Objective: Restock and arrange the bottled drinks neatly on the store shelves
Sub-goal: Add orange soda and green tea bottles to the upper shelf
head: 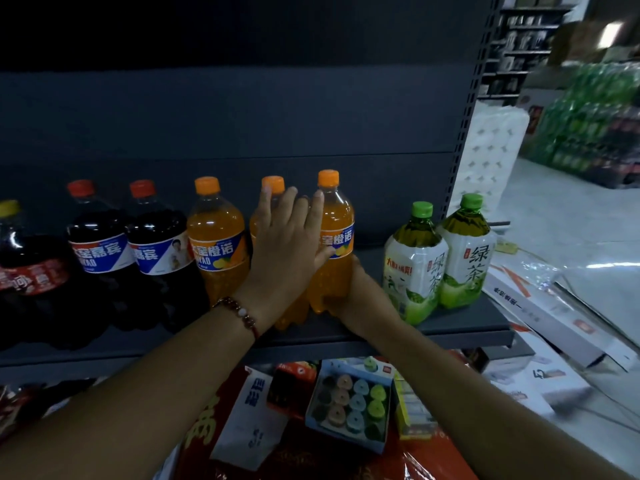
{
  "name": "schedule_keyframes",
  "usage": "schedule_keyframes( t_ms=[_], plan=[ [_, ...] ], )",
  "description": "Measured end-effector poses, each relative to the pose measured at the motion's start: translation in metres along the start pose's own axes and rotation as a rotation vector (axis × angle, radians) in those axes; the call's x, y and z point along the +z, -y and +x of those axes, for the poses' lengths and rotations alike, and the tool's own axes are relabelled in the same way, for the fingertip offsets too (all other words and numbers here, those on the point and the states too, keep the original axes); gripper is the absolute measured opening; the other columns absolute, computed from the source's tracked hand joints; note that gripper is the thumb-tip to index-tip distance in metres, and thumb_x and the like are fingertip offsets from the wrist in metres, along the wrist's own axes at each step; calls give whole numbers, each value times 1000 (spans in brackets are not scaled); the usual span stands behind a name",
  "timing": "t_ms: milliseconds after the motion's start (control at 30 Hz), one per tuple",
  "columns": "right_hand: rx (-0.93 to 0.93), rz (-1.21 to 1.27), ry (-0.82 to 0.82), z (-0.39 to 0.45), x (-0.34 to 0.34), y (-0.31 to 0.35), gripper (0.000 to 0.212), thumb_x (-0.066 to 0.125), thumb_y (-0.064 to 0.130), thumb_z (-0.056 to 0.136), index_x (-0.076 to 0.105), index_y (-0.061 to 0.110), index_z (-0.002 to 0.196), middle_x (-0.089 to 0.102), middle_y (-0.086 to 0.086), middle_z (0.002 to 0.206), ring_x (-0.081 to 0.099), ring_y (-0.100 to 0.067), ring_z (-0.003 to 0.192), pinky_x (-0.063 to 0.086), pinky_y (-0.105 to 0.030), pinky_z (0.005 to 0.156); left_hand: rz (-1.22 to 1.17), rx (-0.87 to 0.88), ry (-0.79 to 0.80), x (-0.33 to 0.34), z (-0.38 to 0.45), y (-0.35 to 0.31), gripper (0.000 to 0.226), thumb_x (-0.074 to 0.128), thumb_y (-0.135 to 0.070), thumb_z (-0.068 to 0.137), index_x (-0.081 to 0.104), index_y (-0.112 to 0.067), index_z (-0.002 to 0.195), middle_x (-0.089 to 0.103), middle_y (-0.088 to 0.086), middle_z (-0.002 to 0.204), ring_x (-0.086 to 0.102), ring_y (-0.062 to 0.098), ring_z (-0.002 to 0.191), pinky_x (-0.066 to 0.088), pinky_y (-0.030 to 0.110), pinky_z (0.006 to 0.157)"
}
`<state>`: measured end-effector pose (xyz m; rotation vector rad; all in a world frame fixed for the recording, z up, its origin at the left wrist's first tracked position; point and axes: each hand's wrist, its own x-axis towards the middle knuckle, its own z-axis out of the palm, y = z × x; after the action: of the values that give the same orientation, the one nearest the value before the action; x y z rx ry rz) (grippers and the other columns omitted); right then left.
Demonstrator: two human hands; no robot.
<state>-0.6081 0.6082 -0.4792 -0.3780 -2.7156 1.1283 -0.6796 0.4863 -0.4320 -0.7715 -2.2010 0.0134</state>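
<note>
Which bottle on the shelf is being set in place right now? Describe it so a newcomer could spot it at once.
On the dark grey metal shelf, find the row of three orange-capped orange soda bottles between the dark cola bottles and the green tea bottles. It is the rightmost orange soda bottle: the only one the right hand grips at its base, with left hand fingers flat against it.

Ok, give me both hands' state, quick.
Left hand: open, fingers straight, flat against the orange bottles.
Right hand: holds the rightmost orange bottle low down.

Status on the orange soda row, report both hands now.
Left hand flat on the middle orange bottle. Right hand grips the right orange bottle low. Green tea bottles close alongside.
</note>
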Motion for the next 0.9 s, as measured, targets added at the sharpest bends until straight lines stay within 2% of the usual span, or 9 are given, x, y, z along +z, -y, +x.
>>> schedule_keyframes(
  t_ms=[100,200,267,333,433,533,633,767,900],
  plan=[
    [-169,-102,-51,-21,-37,9,71,69,27,79,33,36,140,50,5,138,50,-17,123,47,-40,99,-26,57,6,1,-13,-2,82,61,-51,88,26,-18,153,40,19,150,26,39,145,9,60,119],
    [-281,-365,-226,-35,-80,13,69,66,30,87,32,31,147,28,6,156,34,-15,139,37,-35,108,-13,92,31,0,-23,-8,74,55,-51,91,29,-20,153,31,21,156,22,41,147,7,63,118],
    [-344,-466,-352,-33,-102,12,64,61,32,90,34,27,147,27,4,156,35,-18,138,36,-35,107,-20,85,41,-1,-25,-12,72,55,-50,92,30,-21,153,26,22,158,18,41,148,3,63,118],
    [-329,-529,-394,-22,-120,7,64,59,34,91,32,25,149,26,-2,157,33,-23,140,33,-36,109,-32,76,51,1,-26,-14,74,56,-49,91,29,-21,154,22,23,160,14,41,149,2,63,118],
    [-191,-536,-310,-4,-136,-7,66,55,37,94,22,33,151,24,-4,157,37,-29,137,41,-41,104,-36,91,55,4,-26,-12,79,59,-49,89,26,-21,155,21,23,160,15,40,149,4,63,118],
    [-120,-446,-221,4,-136,-22,60,51,38,96,23,36,148,53,-10,132,57,-28,105,49,-37,83,-54,98,45,5,-28,-11,82,63,-47,87,26,-20,155,22,24,159,16,41,149,6,64,118],
    [-126,-396,-316,2,-133,-23,44,47,37,98,34,33,140,64,-9,104,59,-27,85,52,-39,74,-123,83,13,7,-33,-18,80,64,-45,86,31,-19,153,23,24,159,14,42,149,6,62,119],
    [-170,-436,-446,-11,-131,-18,32,51,36,96,45,32,128,61,-1,80,58,-25,72,50,-34,64,-410,76,26,2,-51,-43,78,61,-47,88,29,-20,154,21,18,161,6,36,151,5,54,122],
    [-161,-297,-408,-44,-136,-8,33,57,30,94,52,31,127,51,12,70,52,-8,63,38,-23,59,-919,-29,340,-18,-62,-73,93,57,-59,87,-1,-36,156,2,1,166,-9,17,152,11,47,122]
  ],
)
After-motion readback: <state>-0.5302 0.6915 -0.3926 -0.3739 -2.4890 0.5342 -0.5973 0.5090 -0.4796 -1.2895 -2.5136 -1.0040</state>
